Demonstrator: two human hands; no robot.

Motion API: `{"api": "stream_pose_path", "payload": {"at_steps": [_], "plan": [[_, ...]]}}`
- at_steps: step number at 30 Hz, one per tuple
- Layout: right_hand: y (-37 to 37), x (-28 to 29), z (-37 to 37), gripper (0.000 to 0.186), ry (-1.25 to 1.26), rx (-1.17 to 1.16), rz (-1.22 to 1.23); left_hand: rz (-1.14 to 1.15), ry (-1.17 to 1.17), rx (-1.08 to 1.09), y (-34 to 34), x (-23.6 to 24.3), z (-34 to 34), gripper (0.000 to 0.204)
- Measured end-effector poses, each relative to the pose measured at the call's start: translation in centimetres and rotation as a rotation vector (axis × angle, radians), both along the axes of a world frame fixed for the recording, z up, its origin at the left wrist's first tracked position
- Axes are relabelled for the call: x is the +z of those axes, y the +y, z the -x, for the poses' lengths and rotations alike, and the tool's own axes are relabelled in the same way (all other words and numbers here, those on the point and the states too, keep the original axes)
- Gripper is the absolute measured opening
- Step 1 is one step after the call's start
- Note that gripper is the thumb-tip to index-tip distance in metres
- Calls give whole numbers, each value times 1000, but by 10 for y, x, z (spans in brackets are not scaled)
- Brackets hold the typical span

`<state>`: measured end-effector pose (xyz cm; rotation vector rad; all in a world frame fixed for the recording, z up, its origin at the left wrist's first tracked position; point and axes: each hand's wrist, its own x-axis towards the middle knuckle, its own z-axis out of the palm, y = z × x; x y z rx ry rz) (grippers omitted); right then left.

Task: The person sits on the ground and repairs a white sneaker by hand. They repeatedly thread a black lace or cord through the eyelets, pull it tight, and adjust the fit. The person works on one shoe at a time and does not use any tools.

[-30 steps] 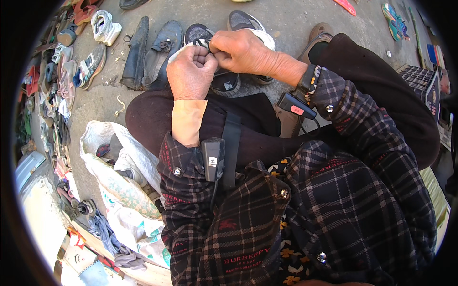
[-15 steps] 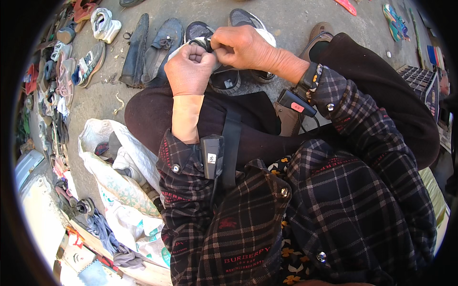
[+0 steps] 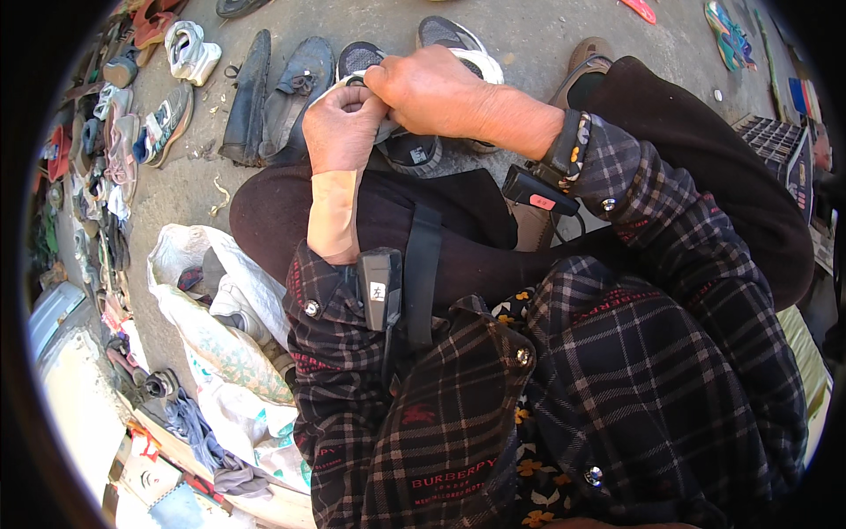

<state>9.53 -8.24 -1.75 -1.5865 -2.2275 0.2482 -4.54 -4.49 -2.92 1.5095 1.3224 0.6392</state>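
My left hand [image 3: 342,130] and my right hand [image 3: 434,90] meet above a group of shoes. Their fingers are closed in pinches on a thin black loop [image 3: 354,81], which looks like cord or lace and is mostly hidden by the fingers. Just beyond them are a grey-and-white sneaker [image 3: 361,58] and a second sneaker [image 3: 451,37] of the same look. Below my right hand lies a dark shoe [image 3: 411,153], partly covered. A pair of worn black shoes, one slim flat [image 3: 249,104] and one with a bow [image 3: 302,86], stands to the left of my hands.
A white woven sack [image 3: 220,344] with shoes inside lies open at my left knee. Many shoes crowd the far left, including a white sneaker [image 3: 191,53] and a striped sneaker [image 3: 167,123]. At right are a colourful shoe [image 3: 730,37] and a dark gridded box [image 3: 768,137].
My right hand has turned over and shifted left, so its fingers now touch the left hand's fingertips. Less of the black loop shows than before. My left hand has moved slightly left.
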Motion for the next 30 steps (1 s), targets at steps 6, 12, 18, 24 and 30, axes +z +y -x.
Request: {"api": "stream_pose_path", "payload": {"at_steps": [6, 12, 18, 24, 30], "plan": [[1, -2, -6, 16, 52, -2, 16, -108, 17, -68, -2, 0, 0, 15], [-3, -10, -19, 10, 393, -39, 147, -26, -45, -76, -1, -2, 2, 12], [1, 2, -6, 12, 122, -40, 70, 65, -77, -27, 0, 3, 1, 15], [1, 11, 0, 18, -87, 31, 131, 12, 12, -34, 0, 3, -1, 19], [0, -6, -11, 12, 177, -54, -3, -24, -55, -53, -1, 0, 0, 14]]}}
